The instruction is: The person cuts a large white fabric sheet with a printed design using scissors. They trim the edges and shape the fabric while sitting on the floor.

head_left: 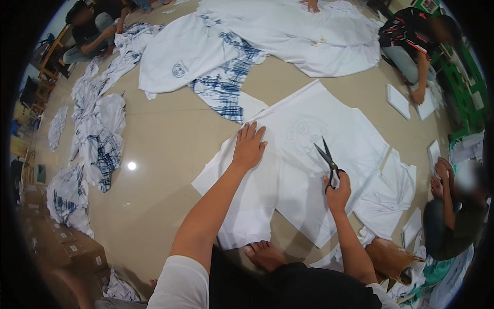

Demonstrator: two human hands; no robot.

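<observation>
Our right hand (pixel 338 191) holds black scissors (pixel 333 167), parted and pointing away from us. Our left hand (pixel 249 147) rests palm down, outstretched, on the white cloth (pixel 309 183), which lies on the beige floor (pixel 159 134) before us. Farther out lies blue-patterned white fabric (pixel 218 85).

White cloth (pixel 294 159), matt; scissor blades (pixel 329 155), metal; floor (pixel 159 139), smooth, glossy.

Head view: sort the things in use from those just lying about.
In use, apparently: white cloth, under the left hand; black scissors, in the right hand.

Lying about, seemingly: patterned blue-and-white cloth, left; cardboard boxes, lower left; flat white packet, upper right.
</observation>
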